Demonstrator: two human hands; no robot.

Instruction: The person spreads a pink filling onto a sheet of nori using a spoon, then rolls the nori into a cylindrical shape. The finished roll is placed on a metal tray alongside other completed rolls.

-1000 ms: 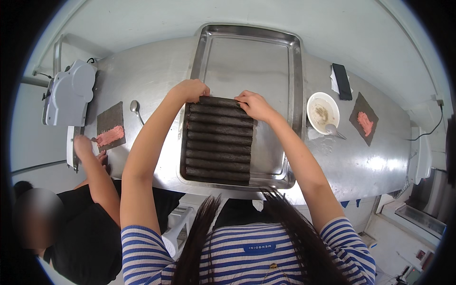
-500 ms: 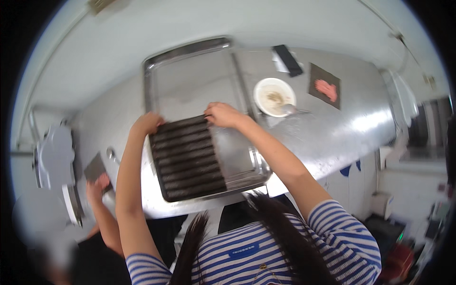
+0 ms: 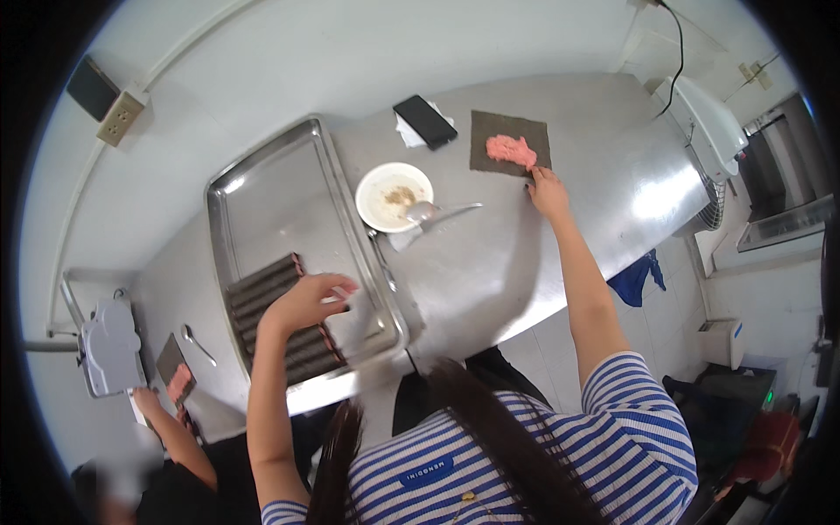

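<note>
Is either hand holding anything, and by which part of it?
Left hand: nothing visible, open above the rolls. Right hand: at the near right corner of the dark sheet; whether gripping, cannot be told.

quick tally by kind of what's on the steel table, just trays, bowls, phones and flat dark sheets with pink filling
Trays: 1
Bowls: 1
Phones: 1
Flat dark sheets with pink filling: 2
Total: 5
</note>
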